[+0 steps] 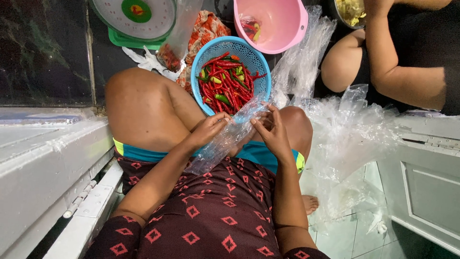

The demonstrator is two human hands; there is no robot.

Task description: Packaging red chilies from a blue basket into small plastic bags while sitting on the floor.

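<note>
Head view: I sit on the floor, knees up, both hands meeting over my lap.
Left hand [211, 128]: fingers pinched on the near edge of a clear plastic bag [225, 139].
Right hand [272, 132]: fingers curled, gripping the bag's other edge at its mouth.
Bag position: between my knees, just below the blue basket [201, 62]; lower end drapes onto my patterned shirt.
Basket contents: red chillies [227, 81], a few green ones mixed in.
Behind basket: pink bowl [280, 24] with a few pieces inside; green-and-white scale [136, 19] to its left.
Right side: heap of loose clear bags [350, 129] on the tiled floor; another person's arm [397, 81] beside it.
Risk 1: thin film may tear, in my judgement, if my two grips pull apart too hard.
Risk 2: the mouth may stay stuck shut; layers look clinging.
Risk 3: the basket sits close to my knee; a knee shift could tip chillies onto the floor.
</note>
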